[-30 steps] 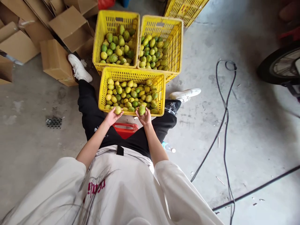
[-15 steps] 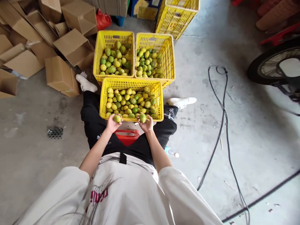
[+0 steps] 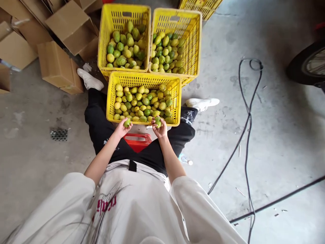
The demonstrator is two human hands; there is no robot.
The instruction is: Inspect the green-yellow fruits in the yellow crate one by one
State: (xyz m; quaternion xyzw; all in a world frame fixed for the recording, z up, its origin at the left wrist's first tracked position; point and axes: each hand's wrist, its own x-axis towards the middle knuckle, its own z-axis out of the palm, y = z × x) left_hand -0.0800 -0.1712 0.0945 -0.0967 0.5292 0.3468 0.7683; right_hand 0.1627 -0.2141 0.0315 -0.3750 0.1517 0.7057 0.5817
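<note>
Between my legs stands a yellow plastic crate [image 3: 143, 76] with many green and yellow lemons [image 3: 139, 96] in it. My left hand [image 3: 121, 129], near its front left rim, is closed around a green lemon [image 3: 127, 123]. At the front right rim my right hand [image 3: 160, 129] grips another green lemon [image 3: 157, 122], fingers curled about it. Behind the near crate, two more yellow crates stand side by side: a left crate [image 3: 100, 51] of mostly green lemons and a right crate [image 3: 189, 44] of mixed green and yellow ones.
Cardboard boxes [image 3: 57, 66] pile up at the left. A red plastic stool [image 3: 138, 142] is under me, with a clear bottle [image 3: 185, 159] by my right leg. A black cable [image 3: 247, 135] lies on the floor at the right, near a wheel [image 3: 308, 64].
The view has tipped down and closer to the crates. Both hands still hold their lemons; the right fingers have curled further around theirs, and both lemons appear turned.
</note>
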